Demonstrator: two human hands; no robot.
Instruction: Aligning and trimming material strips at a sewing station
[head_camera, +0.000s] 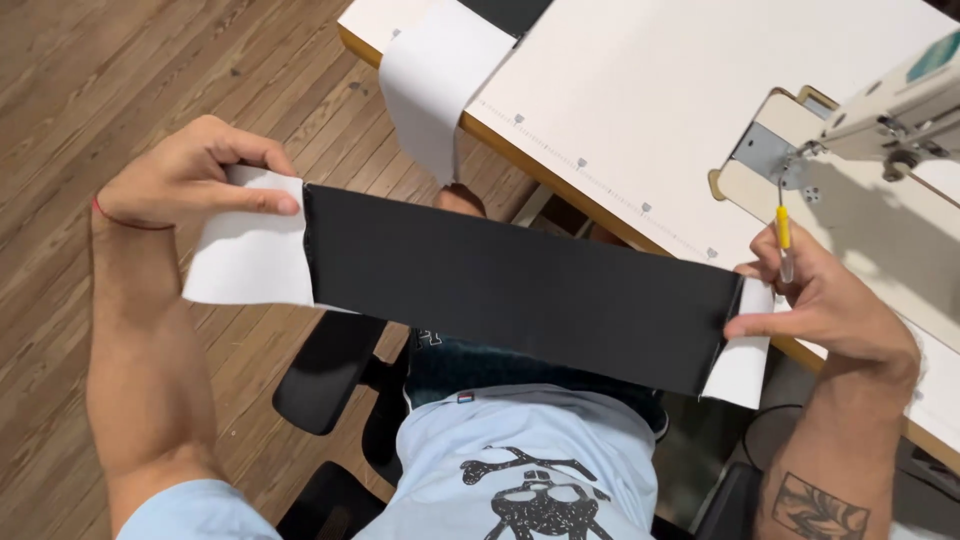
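Fabric comes first: a black fabric strip (520, 290) is stretched flat in the air over the person's lap, in front of the surface rather than on it. Its long axis runs left to right with a gentle downward slant, the left end higher and farther out, the right end lower and close to the surface's edge. A white piece (250, 255) joins it at the left end and a smaller white piece (742, 365) at the right, each meeting the black along a straight line that looks like a sewn seam, so by my judgement both end joins are made and the band is being held taut. Nothing lies under the needle at this moment.

The left hand (195, 175) is closed on the left white piece, thumb on top pinching it near the seam. The right hand (825, 300) is clamped on the right end between thumb and fingers, and also carries a small tool with a yellow handle (783, 232), upright between the fingers.

Beyond the right hand stands a sewing machine (890, 110) on the pale surface (640, 90). Another white fabric strip (435, 80) hangs over the surface's near-left edge. Below are a wooden floor (120, 60), a black chair (325, 375) and the person's light blue printed shirt (520, 450).
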